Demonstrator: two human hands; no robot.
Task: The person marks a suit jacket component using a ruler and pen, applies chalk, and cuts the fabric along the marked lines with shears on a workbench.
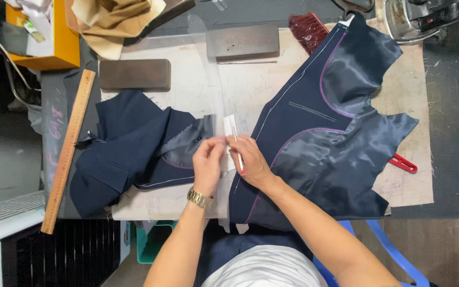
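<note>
A: L hand (208, 159) and R hand (251, 162) meet at the table's near edge, fingertips together, pinched on a small white strip (230, 127). R also grips a thin white-and-red marker (238, 159).

B: Where's the cloth?

A: Folded navy piece (128, 149) just left of L hand. Big navy panel (325, 143) w/ shiny lining, purple piping, spreads right of R hand.

B: Risk?

A: My guess: strip slips if the pinch loosens, so it sits crooked. Marker tip is close to the panel's edge; could leave a stray mark.

B: Beyond the hands?

A: Wooden ruler (67, 149) far left. Two dark metal blocks (135, 74) past the fabric, red brush (307, 29) beyond those. Red-handled tool (404, 163) pokes out under the panel, far right; could snag the lining if cloth gets dragged.
</note>
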